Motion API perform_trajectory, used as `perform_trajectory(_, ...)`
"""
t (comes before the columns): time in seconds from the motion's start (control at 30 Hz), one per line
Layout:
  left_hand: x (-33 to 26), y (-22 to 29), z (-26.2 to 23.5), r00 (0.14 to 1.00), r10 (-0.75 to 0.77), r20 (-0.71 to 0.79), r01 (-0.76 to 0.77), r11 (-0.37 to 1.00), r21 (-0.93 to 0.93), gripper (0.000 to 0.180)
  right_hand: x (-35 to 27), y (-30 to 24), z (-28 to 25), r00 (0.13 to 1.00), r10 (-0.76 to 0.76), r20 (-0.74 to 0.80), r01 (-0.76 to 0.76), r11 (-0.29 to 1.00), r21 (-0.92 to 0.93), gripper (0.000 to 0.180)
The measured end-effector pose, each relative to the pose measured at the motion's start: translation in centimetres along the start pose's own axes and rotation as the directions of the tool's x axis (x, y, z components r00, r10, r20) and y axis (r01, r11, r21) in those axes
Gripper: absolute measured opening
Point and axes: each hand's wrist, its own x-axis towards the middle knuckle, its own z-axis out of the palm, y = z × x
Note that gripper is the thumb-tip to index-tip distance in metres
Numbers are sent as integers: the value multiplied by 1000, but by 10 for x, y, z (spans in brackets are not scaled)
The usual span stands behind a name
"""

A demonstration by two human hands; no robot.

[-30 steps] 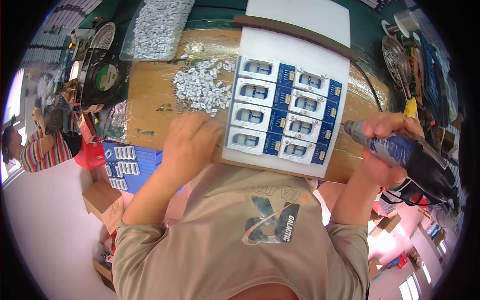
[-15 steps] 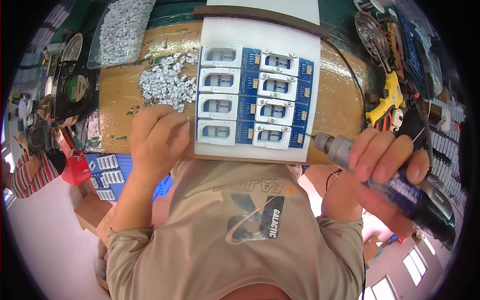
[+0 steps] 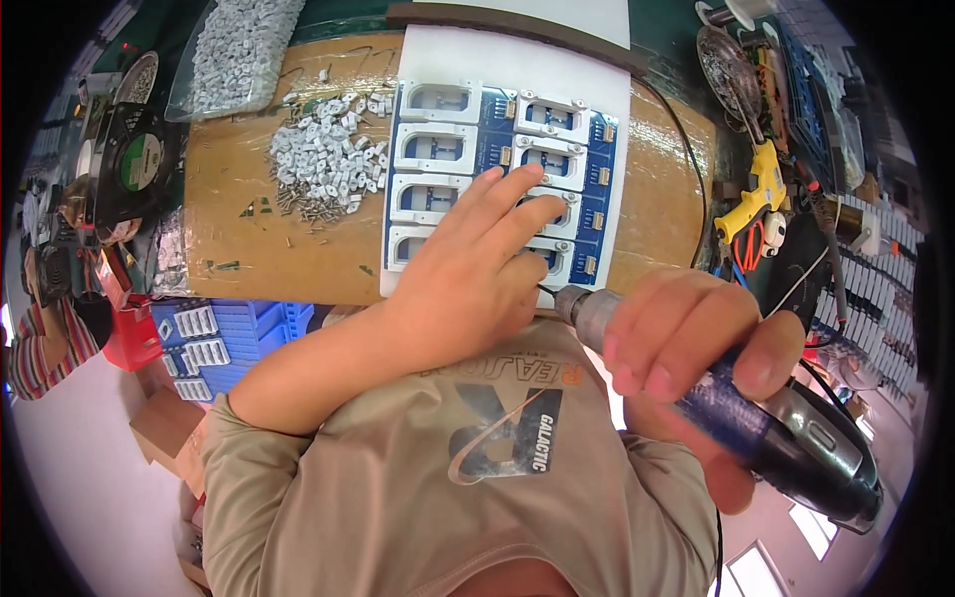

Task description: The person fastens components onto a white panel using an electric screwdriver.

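On a white foam sheet (image 3: pixel 587 60) lie blue circuit boards (image 3: pixel 487 219) with white plastic frames (image 3: pixel 435 147) in two columns. My left hand (image 3: pixel 473 264) reaches across the near part of the boards. Its fingers are stretched and apart, with the tips over the right-column frames; the thumb is hidden. My right hand (image 3: pixel 686 333) is wrapped around a blue and black electric screwdriver (image 3: pixel 731 408). The screwdriver's silver chuck points left toward the near edge of the boards, close beside my left hand. Screw heads show on the right-column frames.
Left of the boards is a pile of small white plastic parts (image 3: pixel 328 149) with loose screws (image 3: pixel 313 204). Beyond it lies a clear bag of similar parts (image 3: pixel 244 55). A black fan (image 3: pixel 144 164) stands at left, a yellow glue gun (image 3: pixel 751 194) at right. A dark bar (image 3: pixel 507 22) crosses the foam.
My left hand has moved right, from beside the pile onto the boards, its fingers opening out. The right hand has brought the screwdriver left and nearer to me.
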Motion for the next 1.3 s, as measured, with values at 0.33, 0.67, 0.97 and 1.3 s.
perform_trajectory(0.33,-2,-6,1,1000,7,2,-7,998,-63,9,3,8,4,998,41,49,-39,999,-33,67)
perform_trajectory(0.67,-5,-7,1,999,40,-14,-41,996,-76,12,9,11,8,989,53,135,-43,996,-73,64)
perform_trajectory(0.97,-9,-10,1,999,51,-14,-52,993,-106,15,5,13,11,978,57,202,-8,972,-235,65)
perform_trajectory(1.3,-10,-10,-1,999,41,-31,-44,992,-119,14,-1,20,9,996,-5,89,22,981,-194,71)
